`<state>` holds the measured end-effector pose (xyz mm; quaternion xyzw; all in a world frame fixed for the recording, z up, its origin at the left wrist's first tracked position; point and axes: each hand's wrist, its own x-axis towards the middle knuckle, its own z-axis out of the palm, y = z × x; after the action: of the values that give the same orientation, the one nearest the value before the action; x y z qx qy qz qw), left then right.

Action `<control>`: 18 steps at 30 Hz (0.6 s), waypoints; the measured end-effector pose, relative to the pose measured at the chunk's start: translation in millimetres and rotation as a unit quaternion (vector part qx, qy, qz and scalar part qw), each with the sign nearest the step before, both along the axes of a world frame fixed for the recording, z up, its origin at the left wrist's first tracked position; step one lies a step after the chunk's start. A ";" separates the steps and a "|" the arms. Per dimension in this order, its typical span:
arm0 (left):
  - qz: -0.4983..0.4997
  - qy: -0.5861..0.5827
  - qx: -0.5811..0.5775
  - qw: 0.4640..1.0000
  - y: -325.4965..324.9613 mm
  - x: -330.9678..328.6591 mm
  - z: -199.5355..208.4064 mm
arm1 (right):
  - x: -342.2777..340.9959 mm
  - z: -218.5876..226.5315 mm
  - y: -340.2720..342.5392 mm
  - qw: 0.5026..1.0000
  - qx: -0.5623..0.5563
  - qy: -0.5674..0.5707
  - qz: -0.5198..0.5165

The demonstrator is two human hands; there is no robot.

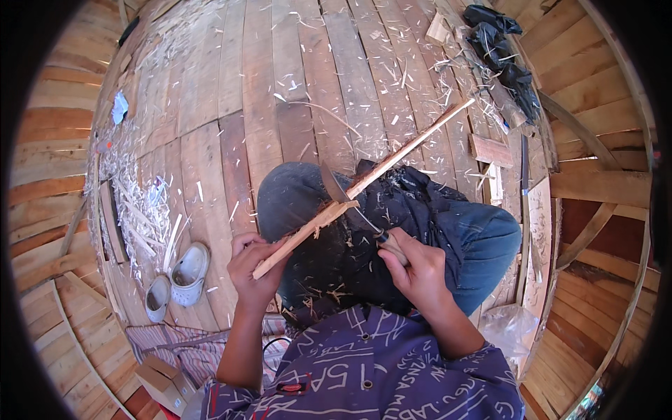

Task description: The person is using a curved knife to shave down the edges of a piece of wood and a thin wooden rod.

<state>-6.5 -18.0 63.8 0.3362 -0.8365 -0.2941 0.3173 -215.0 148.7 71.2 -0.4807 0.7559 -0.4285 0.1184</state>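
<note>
A long, rough strip of wood (406,150) slants across my lap, its far end over the floorboards to the right. My left hand (253,267) is closed round its near end, which pokes out past the fingers. In my right hand (420,266) is a curved knife (333,183), gripped by its short wooden handle. The blade meets the strip around mid-length, where a split or peeled sliver stands off the wood. Chips and shavings lie on my dark trousers (287,192) and on the dark cloth over my lap.
Shavings litter the plank floor (259,77), heaped thickest at left (133,203). Grey clogs (190,274) sit left of my knee, with a cardboard box (164,385) nearer. At right are wood offcuts (490,150), a black plastic bag (493,49) and a clear bag (509,327). Plank walls enclose both sides.
</note>
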 end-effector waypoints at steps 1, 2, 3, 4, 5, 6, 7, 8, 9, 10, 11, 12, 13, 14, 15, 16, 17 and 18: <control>0.001 -0.001 0.004 1.000 -0.3 -0.7 1.8 | -0.1 0.7 -0.8 1.000 0.002 0.014 -0.001; 0.001 -0.003 0.004 1.000 -0.6 -0.1 3.3 | -0.7 2.0 -2.3 1.000 0.004 0.028 -0.003; 0.001 -0.005 0.005 1.000 -0.5 -0.3 4.0 | -2.3 3.0 -3.4 0.999 0.006 0.043 -0.003; 0.001 -0.006 0.005 1.000 -0.4 -0.4 4.2 | -3.9 4.6 -3.6 0.999 0.013 0.053 0.005; 0.005 -0.005 0.008 1.000 0.0 0.1 3.8 | -5.8 6.5 -3.4 0.998 0.021 0.063 0.014; 0.007 -0.004 0.011 1.000 0.2 0.4 3.2 | -7.8 8.2 -3.3 0.997 0.029 0.073 0.021; 0.009 -0.002 0.014 1.000 0.2 0.0 3.1 | -9.7 6.3 -4.0 1.000 0.003 -0.004 0.027; 0.009 -0.001 0.012 1.000 -0.4 -1.4 3.6 | -11.7 2.1 -5.0 0.996 -0.022 -0.082 0.033; 0.011 -0.001 0.011 1.000 -0.8 -1.2 3.8 | -12.8 -0.9 -6.3 0.985 -0.046 -0.161 0.041; 0.013 -0.002 0.009 1.000 -1.1 -0.9 3.7 | -18.8 0.9 -2.6 0.944 -0.043 -0.327 0.017; 0.005 -0.003 -0.001 1.000 -1.4 0.0 2.4 | -29.0 5.4 4.7 0.875 -0.038 -0.483 -0.008; -0.003 -0.006 -0.011 1.000 -1.9 0.9 1.2 | -35.2 10.8 8.0 0.779 -0.032 -0.626 -0.033; -0.012 -0.008 -0.022 1.000 -2.2 1.4 0.6 | -35.1 16.6 4.0 0.769 -0.082 -0.629 -0.074; -0.004 -0.009 -0.017 1.000 -1.9 1.5 0.8 | -39.6 16.2 2.1 0.749 -0.132 -0.643 -0.088; 0.002 -0.010 -0.011 1.000 -0.6 1.5 -0.1 | -43.7 15.4 1.6 0.751 -0.149 -0.636 -0.101; 0.007 -0.010 -0.004 1.000 0.3 1.8 -0.8 | -47.1 14.7 0.4 0.752 -0.166 -0.628 -0.114; 0.003 -0.013 -0.010 1.000 0.1 1.8 -0.6 | -48.7 13.9 -2.5 0.759 -0.179 -0.611 -0.135; 0.000 -0.015 -0.016 1.000 -1.1 0.1 1.3 | -50.5 13.7 -6.8 0.765 -0.192 -0.595 -0.154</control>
<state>-6.4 -19.1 65.1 0.3352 -0.8458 -0.2762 0.3100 -265.5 141.9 85.0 -0.0193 0.5001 -0.7769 0.3820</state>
